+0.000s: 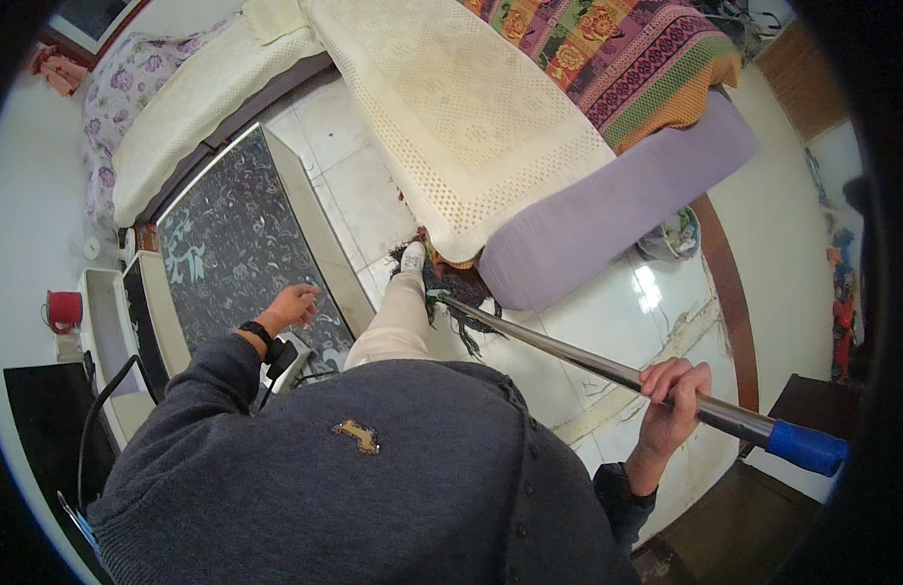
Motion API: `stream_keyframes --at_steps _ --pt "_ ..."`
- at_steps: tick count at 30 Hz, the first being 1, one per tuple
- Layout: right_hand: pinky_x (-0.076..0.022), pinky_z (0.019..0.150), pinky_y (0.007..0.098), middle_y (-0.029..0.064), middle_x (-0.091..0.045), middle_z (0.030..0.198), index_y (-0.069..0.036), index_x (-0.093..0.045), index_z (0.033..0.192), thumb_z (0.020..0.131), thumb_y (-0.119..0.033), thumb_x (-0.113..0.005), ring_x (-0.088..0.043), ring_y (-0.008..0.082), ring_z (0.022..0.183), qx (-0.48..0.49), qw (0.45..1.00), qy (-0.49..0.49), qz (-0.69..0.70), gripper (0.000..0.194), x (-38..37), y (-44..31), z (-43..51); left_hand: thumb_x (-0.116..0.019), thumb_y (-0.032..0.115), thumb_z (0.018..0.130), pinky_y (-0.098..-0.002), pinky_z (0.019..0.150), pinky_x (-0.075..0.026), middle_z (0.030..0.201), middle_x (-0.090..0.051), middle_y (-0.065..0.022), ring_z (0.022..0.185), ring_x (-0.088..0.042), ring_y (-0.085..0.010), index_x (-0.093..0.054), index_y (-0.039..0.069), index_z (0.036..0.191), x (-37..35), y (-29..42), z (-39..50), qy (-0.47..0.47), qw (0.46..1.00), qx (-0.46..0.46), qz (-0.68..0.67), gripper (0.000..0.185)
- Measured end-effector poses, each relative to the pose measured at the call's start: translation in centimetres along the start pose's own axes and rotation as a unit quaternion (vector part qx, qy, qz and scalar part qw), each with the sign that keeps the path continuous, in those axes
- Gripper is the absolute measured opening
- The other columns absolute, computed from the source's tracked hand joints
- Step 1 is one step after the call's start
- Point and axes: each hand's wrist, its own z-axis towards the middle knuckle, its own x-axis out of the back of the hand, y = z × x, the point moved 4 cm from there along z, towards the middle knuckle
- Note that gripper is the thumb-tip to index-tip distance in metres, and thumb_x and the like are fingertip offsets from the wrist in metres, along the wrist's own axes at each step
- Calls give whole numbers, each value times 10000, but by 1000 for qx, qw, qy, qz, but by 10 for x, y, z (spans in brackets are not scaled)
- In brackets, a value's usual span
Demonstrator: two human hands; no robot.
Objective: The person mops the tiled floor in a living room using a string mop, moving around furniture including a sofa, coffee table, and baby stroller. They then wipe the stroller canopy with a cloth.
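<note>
My right hand [677, 391] is wrapped around the metal handle of a mop [546, 340], which has a blue grip [806, 447] at its upper end. The handle slants down to the mop's dark stringy head [459, 292] on the tiled floor. That head lies by the lavender end of a covered sofa, partly hidden under it and behind my leg. Above the dark patterned top of a low table [225, 212] hovers my left hand [294, 303], with nothing in it and its fingers loosely apart. A black plug or adapter [281, 356] shows just below that wrist.
A cream openwork cover [459, 110] drapes the sofa, whose lavender side [612, 212] juts over the floor. Behind it stands a bin with a liner [671, 238]. My shoe [413, 257] is planted between table and sofa. Dark furniture [744, 519] stands at lower right.
</note>
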Motion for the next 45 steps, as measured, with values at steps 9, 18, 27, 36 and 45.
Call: stream_keyframes --at_steps 9,18,27,36,45 --pt "-437 642 320 37 -400 572 -87 -368 703 861 -169 -461 -426 144 557 5 999 11 -33 201 78 -34 -78 -403 302 944 -352 597 -551 947 -621 -116 677 -643 -198 -441 84 1302 -168 -107 -124 -208 976 59 6 421" --pt "-367 603 282 30 -347 584 -100 -336 651 882 -202 -465 -372 128 565 -18 998 25 -50 283 121 -61 -48 -395 258 945 -308 552 -523 899 -614 -91 622 -607 -155 -449 88 1300 -183 -155 -203 -63 986 111 -110 397" --pt "-349 586 280 22 -324 578 -107 -315 649 888 -223 -445 -360 128 561 -25 998 27 -45 295 98 -42 -24 -414 296 948 -312 556 -525 852 -618 -75 613 -603 -141 -511 74 1240 -170 -167 -199 -126 983 134 -22 379" --pt "-390 569 290 20 -337 552 -106 -313 659 875 -229 -479 -377 133 528 -40 997 42 -45 299 17 -7 7 -409 226 934 -293 529 -517 868 -613 -76 590 -601 -142 -466 86 1276 -71 -67 -82 -71 994 28 -77 374" --pt "-395 565 281 17 -351 549 -104 -314 686 890 -232 -476 -383 120 516 3 1000 -12 -8 290 -79 34 83 -433 268 925 -313 529 -525 873 -623 -101 612 -614 -165 -478 80 1265 11 -77 -28 -70 995 63 -46 391"
